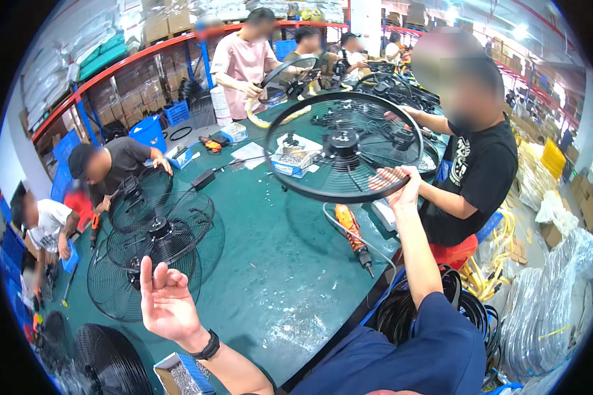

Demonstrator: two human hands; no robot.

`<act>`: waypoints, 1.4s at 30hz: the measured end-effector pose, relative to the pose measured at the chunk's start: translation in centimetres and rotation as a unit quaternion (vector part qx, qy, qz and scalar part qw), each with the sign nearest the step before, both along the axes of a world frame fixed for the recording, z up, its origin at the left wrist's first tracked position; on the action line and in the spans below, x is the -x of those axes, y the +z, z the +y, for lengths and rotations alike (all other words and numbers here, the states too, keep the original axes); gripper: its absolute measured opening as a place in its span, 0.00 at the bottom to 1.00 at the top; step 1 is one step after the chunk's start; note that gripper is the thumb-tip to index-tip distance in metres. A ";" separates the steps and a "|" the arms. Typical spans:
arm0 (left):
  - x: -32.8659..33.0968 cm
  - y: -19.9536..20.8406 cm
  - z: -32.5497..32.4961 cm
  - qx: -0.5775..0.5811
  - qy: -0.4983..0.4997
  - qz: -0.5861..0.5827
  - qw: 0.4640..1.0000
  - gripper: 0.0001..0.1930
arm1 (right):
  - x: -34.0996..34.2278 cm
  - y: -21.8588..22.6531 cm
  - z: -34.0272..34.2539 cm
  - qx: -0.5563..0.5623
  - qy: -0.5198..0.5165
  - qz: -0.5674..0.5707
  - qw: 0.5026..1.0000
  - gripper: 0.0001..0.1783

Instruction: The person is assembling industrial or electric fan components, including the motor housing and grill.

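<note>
My right hand [404, 188] grips the near right rim of a round black fan guard [344, 142], holding it tilted above the table. A dark motor hub sits at the guard's middle. My left hand [170, 304], with a dark band on its wrist, is raised palm up with fingers apart and holds nothing. Just beyond it, several black fan guards [158, 228] lie overlapping on the table. Below the held guard lies an orange and black electric screwdriver [352, 235], its cord curving toward the table edge.
The green table [263, 270] carries a parts box [295, 162] and another screwdriver [211, 143]. A box of screws [180, 376] stands near my left forearm. Co-workers [474, 158] stand or sit around the table. Black rings [464, 303] lie beside me at lower right.
</note>
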State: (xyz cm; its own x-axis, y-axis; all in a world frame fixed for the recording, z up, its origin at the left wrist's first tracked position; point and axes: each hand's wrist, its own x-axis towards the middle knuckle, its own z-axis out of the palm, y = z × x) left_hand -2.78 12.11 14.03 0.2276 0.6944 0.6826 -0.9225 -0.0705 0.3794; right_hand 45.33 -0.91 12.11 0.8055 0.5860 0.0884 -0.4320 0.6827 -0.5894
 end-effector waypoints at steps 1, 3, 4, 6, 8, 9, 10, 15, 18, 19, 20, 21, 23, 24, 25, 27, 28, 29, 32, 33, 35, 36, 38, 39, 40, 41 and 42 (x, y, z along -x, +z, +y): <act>-0.3 0.3 -0.3 0.027 0.020 0.000 0.999 0.24 | -1.3 0.0 0.2 0.014 -0.006 -0.007 1.000 0.22; 0.0 0.0 -0.1 0.034 0.026 -0.007 0.999 0.23 | -2.8 0.3 0.8 0.022 -0.013 -0.016 1.000 0.16; 0.2 -0.1 0.0 0.039 0.029 -0.010 0.999 0.23 | -3.1 0.6 1.2 0.025 -0.035 -0.010 0.999 0.17; 0.2 0.1 -0.3 0.074 0.060 -0.019 0.995 0.23 | -3.8 1.0 1.8 0.058 -0.096 0.000 0.994 0.17; 0.3 0.2 -0.4 0.063 0.060 -0.029 0.996 0.22 | -6.4 0.5 1.8 0.073 -0.087 -0.001 0.994 0.18; 0.5 0.2 -0.4 0.064 0.063 -0.031 0.995 0.22 | -6.7 0.7 1.9 0.085 -0.081 0.003 0.993 0.20; 0.6 0.2 -0.4 0.066 0.066 -0.033 0.995 0.21 | -6.8 0.7 2.4 0.087 -0.080 0.002 0.993 0.20; 0.7 0.1 -0.1 0.059 0.057 -0.036 0.996 0.19 | -8.1 -0.1 4.2 0.008 0.006 -0.004 1.000 0.28; 0.6 0.1 0.0 0.063 0.049 -0.031 0.996 0.19 | -9.2 -0.4 4.7 0.034 -0.005 0.025 0.999 0.27; 0.2 0.1 0.1 0.060 0.040 -0.033 0.997 0.19 | -9.7 -0.1 4.7 0.019 0.008 0.005 1.000 0.30; 0.0 0.1 0.2 0.059 0.031 -0.031 0.997 0.19 | -10.3 0.3 4.7 0.004 0.021 -0.017 1.000 0.32; 0.0 0.0 0.3 0.055 0.035 -0.026 0.998 0.19 | -10.0 1.3 5.2 0.024 0.008 0.028 0.999 0.34; 0.8 0.4 -0.3 0.042 0.046 -0.019 0.998 0.18 | -9.2 2.9 7.1 0.020 -0.014 0.050 0.998 0.40; 1.3 0.3 -0.4 0.044 0.046 -0.013 0.998 0.18 | -7.7 3.9 7.6 0.026 0.023 0.068 0.997 0.41; 1.4 0.2 -0.3 0.053 0.050 -0.009 0.997 0.18 | -6.5 4.7 7.7 0.077 -0.038 0.065 0.994 0.40; 0.5 -0.3 0.5 0.061 0.031 -0.003 0.998 0.17 | -5.7 4.8 6.4 0.150 -0.083 -0.013 0.985 0.35; 0.5 -0.2 0.5 0.060 0.027 0.000 0.998 0.17 | -5.1 4.0 5.9 0.174 -0.050 -0.086 0.980 0.31; 0.5 -0.1 0.5 0.067 0.029 0.005 0.997 0.18 | -4.5 3.0 5.1 0.183 -0.003 -0.145 0.972 0.23; 0.2 -0.6 1.0 0.071 0.007 0.022 0.997 0.18 | -0.6 0.9 1.5 0.137 0.113 -0.186 0.966 0.15; -0.4 -0.4 1.0 0.066 -0.011 0.024 0.997 0.18 | 0.6 0.1 -0.3 0.146 0.131 -0.224 0.955 0.17; -1.3 0.1 0.5 0.122 0.031 0.031 0.992 0.18 | 3.1 -1.6 -4.0 0.191 0.148 -0.254 0.937 0.20; -1.0 0.2 0.6 0.108 0.022 0.038 0.993 0.18 | 4.7 -2.1 -5.7 0.231 0.149 -0.281 0.920 0.20; 0.5 -0.7 2.8 0.017 -0.071 0.056 0.996 0.19 | 6.0 -4.9 -9.2 0.219 0.217 -0.298 0.903 0.20; 0.2 -0.2 2.2 0.071 0.004 0.051 0.996 0.19 | 6.5 -6.3 -11.3 0.242 0.247 -0.285 0.894 0.19; 0.2 -0.1 2.5 0.081 -0.014 0.041 0.996 0.19 | 6.8 -7.4 -13.2 0.259 0.281 -0.275 0.882 0.19; -0.2 -0.3 2.8 0.067 -0.037 0.049 0.996 0.18 | 7.1 -9.0 -15.5 0.280 0.295 -0.276 0.871 0.19; -0.5 -0.5 3.2 0.055 -0.056 0.052 0.996 0.18 | 7.6 -10.4 -17.9 0.309 0.299 -0.263 0.864 0.20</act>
State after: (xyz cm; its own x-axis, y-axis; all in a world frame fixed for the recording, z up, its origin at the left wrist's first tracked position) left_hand -2.32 15.35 13.51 0.3728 0.7307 0.5720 -0.8776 0.0774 0.4731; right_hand 37.77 -18.78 1.73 0.2873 0.9491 -0.1289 -0.1605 -0.0849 -0.9834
